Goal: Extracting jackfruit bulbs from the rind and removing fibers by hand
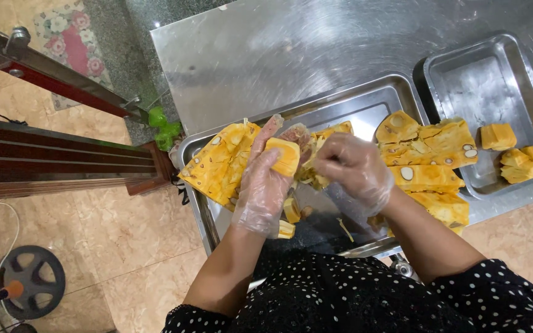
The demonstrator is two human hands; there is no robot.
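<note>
The right hand (354, 169) hides whatever its fingers grip — the left hand (266, 185) covers part of the yellow fruit pod (285, 157). Both arms hide much of the large tray (365, 105). The small tray (488, 74) and the wheel (32, 280) run past the edges — partly cut off.

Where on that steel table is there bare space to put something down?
The steel table is bare behind the big tray. The small tray is bare in its far half. Crowded: the big tray's middle, with jackfruit slabs and both gloved hands, left hand, right hand.
</note>
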